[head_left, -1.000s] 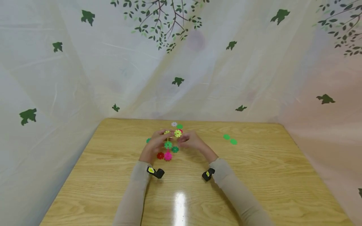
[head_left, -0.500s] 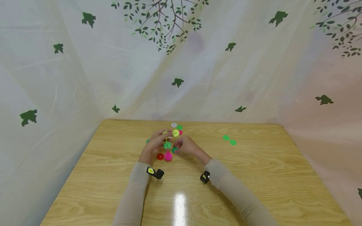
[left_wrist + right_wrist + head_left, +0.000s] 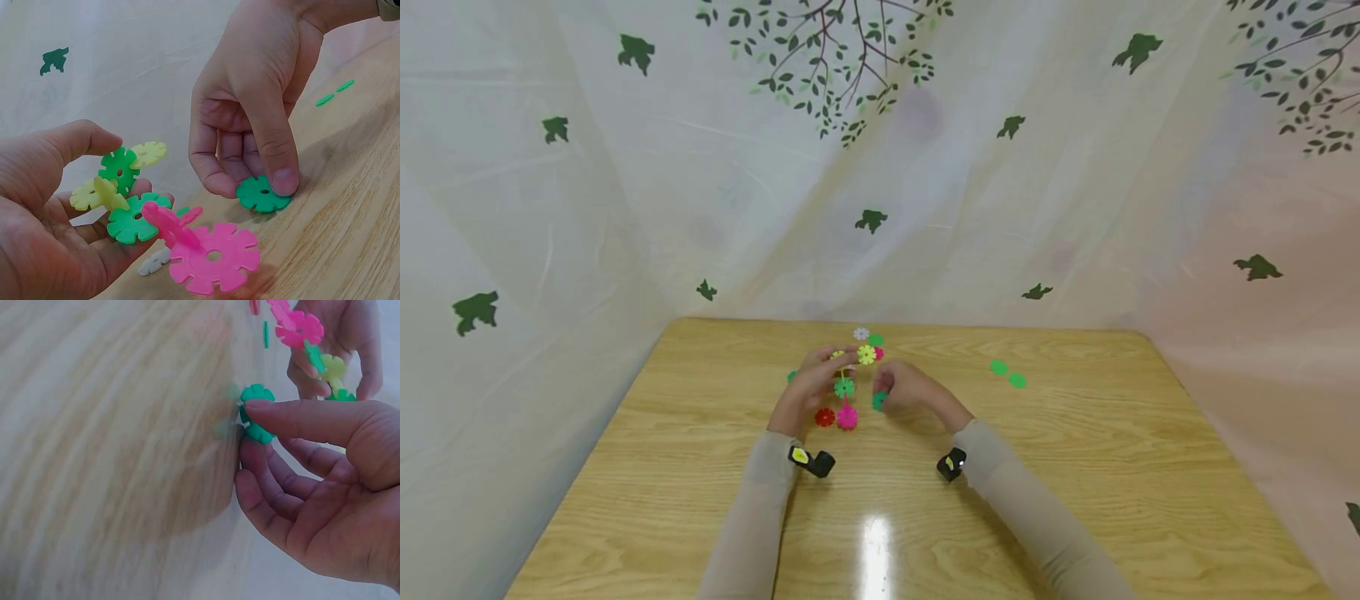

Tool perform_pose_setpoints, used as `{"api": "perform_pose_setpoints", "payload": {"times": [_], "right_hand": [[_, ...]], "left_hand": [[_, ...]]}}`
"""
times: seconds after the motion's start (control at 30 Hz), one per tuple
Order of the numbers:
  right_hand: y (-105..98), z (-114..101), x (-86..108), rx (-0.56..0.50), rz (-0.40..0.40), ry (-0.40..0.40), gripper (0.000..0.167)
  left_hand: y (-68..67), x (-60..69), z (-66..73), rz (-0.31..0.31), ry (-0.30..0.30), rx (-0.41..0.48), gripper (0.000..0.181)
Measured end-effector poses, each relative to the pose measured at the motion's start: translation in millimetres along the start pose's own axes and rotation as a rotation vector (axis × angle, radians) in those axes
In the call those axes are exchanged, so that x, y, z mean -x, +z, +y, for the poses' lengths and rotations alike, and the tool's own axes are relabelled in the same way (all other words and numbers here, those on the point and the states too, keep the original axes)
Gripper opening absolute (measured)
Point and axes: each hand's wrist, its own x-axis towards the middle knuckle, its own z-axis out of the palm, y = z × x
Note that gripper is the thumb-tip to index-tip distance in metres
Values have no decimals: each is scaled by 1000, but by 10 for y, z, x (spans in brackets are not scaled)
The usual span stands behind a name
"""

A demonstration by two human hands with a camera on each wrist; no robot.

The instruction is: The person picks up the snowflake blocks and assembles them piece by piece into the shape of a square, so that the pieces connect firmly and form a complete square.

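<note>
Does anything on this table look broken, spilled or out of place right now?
Nothing looks broken or spilled. Only two green discs stand out a little, lying off to the right, away from the other loose pieces near the left hand.

Right grip [image 3: 256, 94] in thumb-and-finger pinch

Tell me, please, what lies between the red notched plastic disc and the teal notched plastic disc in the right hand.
In the head view, a pink notched plastic disc appears between the red disc and the teal disc.
</note>
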Motion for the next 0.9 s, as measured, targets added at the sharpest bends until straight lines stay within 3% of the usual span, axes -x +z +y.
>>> {"api": "perform_pose_setpoints", "payload": {"times": [0.23,0.43,0.67,0.9], "right_hand": [[-132,94,27,-25,-65,28,26],[-233,223,78,-73,-57,2,25],[-356,300,114,-134,68,19,29],[-364,306,100,-327,242,-46,29]], "left_hand": [[21,-29,-37,-35,20,-28,40],[70,-47,-94,-34,48,-45,38],[120,-64,-109,-22,64,-42,36],[157,-75,-99,-19,63,-25,36]]}}
